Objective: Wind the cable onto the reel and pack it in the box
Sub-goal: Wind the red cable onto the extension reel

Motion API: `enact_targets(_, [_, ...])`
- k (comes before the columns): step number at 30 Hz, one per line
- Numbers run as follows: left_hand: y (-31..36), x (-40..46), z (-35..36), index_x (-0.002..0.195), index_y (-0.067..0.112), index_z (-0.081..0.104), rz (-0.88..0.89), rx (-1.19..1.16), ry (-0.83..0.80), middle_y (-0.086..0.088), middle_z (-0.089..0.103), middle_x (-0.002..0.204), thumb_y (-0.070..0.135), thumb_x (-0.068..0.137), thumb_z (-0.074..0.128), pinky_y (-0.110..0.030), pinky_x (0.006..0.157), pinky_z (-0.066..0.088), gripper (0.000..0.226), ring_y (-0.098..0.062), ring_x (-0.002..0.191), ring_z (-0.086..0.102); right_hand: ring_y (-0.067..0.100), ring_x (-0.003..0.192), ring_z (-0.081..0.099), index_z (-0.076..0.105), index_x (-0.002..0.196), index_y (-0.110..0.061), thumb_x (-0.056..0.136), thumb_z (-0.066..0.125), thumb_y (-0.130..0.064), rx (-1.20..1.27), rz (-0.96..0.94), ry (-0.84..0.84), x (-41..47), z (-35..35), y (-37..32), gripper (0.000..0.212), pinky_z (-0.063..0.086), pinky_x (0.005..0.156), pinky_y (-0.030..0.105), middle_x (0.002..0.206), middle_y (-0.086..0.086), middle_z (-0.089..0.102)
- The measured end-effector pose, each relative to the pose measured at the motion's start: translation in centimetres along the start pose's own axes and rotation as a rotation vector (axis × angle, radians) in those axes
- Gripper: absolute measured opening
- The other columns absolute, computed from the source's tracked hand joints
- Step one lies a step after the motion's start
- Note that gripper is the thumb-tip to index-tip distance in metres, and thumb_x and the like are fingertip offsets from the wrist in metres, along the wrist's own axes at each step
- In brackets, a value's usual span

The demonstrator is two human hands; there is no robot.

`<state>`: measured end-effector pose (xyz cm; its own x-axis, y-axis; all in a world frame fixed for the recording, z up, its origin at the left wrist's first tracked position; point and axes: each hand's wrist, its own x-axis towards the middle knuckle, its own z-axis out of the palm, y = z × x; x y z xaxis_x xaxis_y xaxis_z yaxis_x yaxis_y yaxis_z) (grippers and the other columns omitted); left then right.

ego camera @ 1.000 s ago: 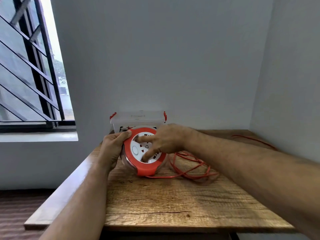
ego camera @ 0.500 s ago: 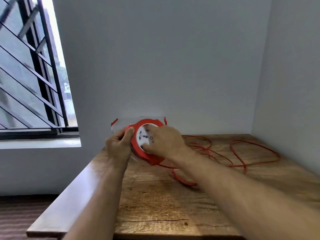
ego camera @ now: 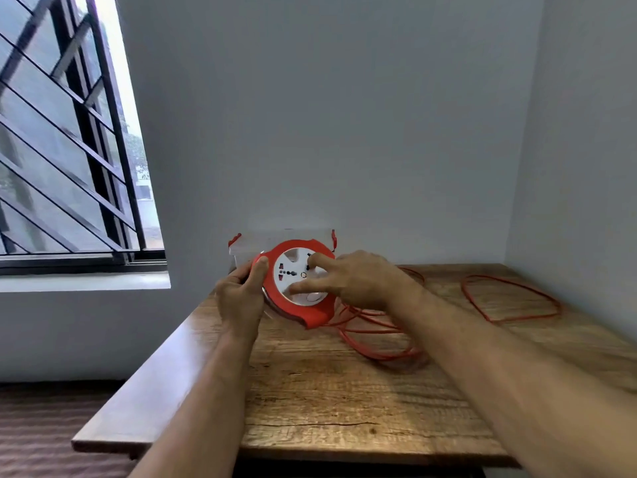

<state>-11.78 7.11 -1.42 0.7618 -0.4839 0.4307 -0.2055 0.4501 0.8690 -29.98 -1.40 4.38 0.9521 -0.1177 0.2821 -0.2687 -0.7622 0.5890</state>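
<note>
A round reel (ego camera: 312,315) with a red rim and a white socket face is held tilted above the wooden table (ego camera: 344,391). My left hand (ego camera: 241,298) grips its left edge. My right hand (ego camera: 355,277) rests its fingers on the white face. A red cable (ego camera: 379,353) runs from the reel's lower right and lies in loose loops on the table, with a further loop (ego camera: 510,298) at the far right. Behind the reel stands a clear plastic box (ego camera: 248,248) with red latches and its lid on, mostly hidden by the reel.
The table stands in a corner, with grey walls behind and to the right. A barred window (ego camera: 69,150) and its sill are to the left. Striped flooring (ego camera: 41,426) lies below the table's left edge.
The reel has been lifted and tipped more upright, and its white face has turned under my right fingers. The view has swung right, showing more cable loops.
</note>
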Motion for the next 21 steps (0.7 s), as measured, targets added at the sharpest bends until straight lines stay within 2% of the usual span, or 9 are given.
enact_targets(2, [-0.2, 0.5, -0.5, 0.081, 0.02, 0.081, -0.073, -0.068, -0.093, -0.001, 0.078, 0.073, 0.026, 0.094, 0.071, -0.032, 0.068, 0.059, 0.018, -0.019, 0.068, 0.072, 0.022, 0.06, 0.054, 0.018, 0.144, -0.056, 0.096, 0.051, -0.007, -0.101, -0.105, -0.031, -0.1, -0.4, 0.5, 0.076, 0.034, 0.043, 0.029, 0.14, 0.002, 0.039])
enact_targets(5, [-0.6, 1.2, -1.2, 0.085, 0.016, 0.082, -0.122, -0.066, -0.234, -0.023, 0.077, 0.087, 0.025, 0.095, 0.07, -0.041, 0.074, 0.06, 0.018, -0.032, 0.072, 0.072, 0.021, 0.053, 0.048, 0.022, 0.145, -0.053, 0.094, 0.056, -0.01, -0.145, -0.207, -0.041, 0.7, -1.0, 0.3, 0.076, 0.038, 0.04, 0.029, 0.142, 0.008, 0.036])
enact_targets(8, [-0.7, 1.7, -1.6, 0.085, 0.014, 0.082, -0.131, -0.003, -0.289, -0.03, 0.075, 0.091, 0.027, 0.094, 0.07, -0.041, 0.072, 0.058, 0.02, -0.035, 0.071, 0.07, 0.019, 0.056, 0.048, 0.023, 0.146, -0.051, 0.097, 0.055, -0.017, -0.181, -0.247, -0.061, 1.9, -1.0, -0.2, 0.067, 0.039, 0.041, 0.029, 0.143, 0.014, 0.036])
enact_targets(11, [-0.8, 2.0, -1.7, 0.089, 0.01, 0.081, -0.144, 0.003, -0.294, -0.029, 0.076, 0.092, 0.027, 0.094, 0.07, -0.043, 0.073, 0.06, 0.021, -0.04, 0.075, 0.072, 0.02, 0.062, 0.046, 0.018, 0.147, -0.052, 0.101, 0.047, -0.033, -0.211, -0.236, -0.11, 2.7, -0.9, -0.5, 0.057, 0.04, 0.045, 0.029, 0.137, 0.015, 0.044])
enact_targets(13, [-0.6, 1.9, -1.7, 0.092, 0.009, 0.08, -0.134, -0.011, -0.289, -0.025, 0.077, 0.09, 0.027, 0.095, 0.07, -0.042, 0.071, 0.061, 0.021, -0.04, 0.074, 0.074, 0.02, 0.062, 0.049, 0.015, 0.148, -0.052, 0.1, 0.046, -0.038, -0.239, -0.248, -0.151, 3.0, -0.7, -0.4, 0.058, 0.044, 0.047, 0.029, 0.136, 0.017, 0.045])
enact_targets(16, [-0.3, 1.5, -1.4, 0.09, 0.015, 0.081, -0.064, -0.004, -0.257, -0.013, 0.079, 0.08, 0.025, 0.094, 0.07, -0.038, 0.065, 0.063, 0.016, -0.032, 0.07, 0.076, 0.021, 0.059, 0.052, 0.018, 0.149, -0.048, 0.098, 0.05, -0.041, -0.247, -0.253, -0.107, 2.9, -0.3, 0.1, 0.061, 0.043, 0.046, 0.028, 0.127, 0.017, 0.055])
enact_targets(18, [-0.2, 1.3, -0.8, 0.082, 0.027, 0.082, 0.021, -0.009, -0.171, -0.004, 0.078, 0.072, 0.023, 0.094, 0.072, -0.033, 0.063, 0.059, 0.016, -0.019, 0.065, 0.073, 0.024, 0.067, 0.06, 0.028, 0.148, -0.042, 0.093, 0.052, -0.05, -0.102, -0.032, 0.021, 2.9, 0.3, -0.3, 0.061, 0.041, 0.052, 0.029, 0.11, 0.011, 0.065])
enact_targets(19, [-0.1, 1.1, -0.4, 0.076, 0.034, 0.081, 0.087, 0.003, -0.097, 0.0, 0.076, 0.072, 0.025, 0.093, 0.073, -0.033, 0.064, 0.059, 0.02, -0.014, 0.066, 0.07, 0.026, 0.077, 0.065, 0.032, 0.147, -0.04, 0.089, 0.052, -0.056, 0.068, 0.184, 0.086, 3.2, 0.4, -1.0, 0.064, 0.046, 0.058, 0.03, 0.108, 0.007, 0.068])
enact_targets(21, [-0.3, 1.0, 0.5, 0.071, 0.043, 0.076, 0.216, 0.067, 0.037, 0.001, 0.072, 0.076, 0.034, 0.089, 0.072, -0.038, 0.071, 0.059, 0.021, -0.014, 0.072, 0.066, 0.026, 0.09, 0.068, 0.044, 0.141, -0.034, 0.08, 0.052, -0.063, 0.628, 0.752, 0.117, 4.7, 0.0, -3.5, 0.068, 0.054, 0.072, 0.031, 0.11, 0.003, 0.069])
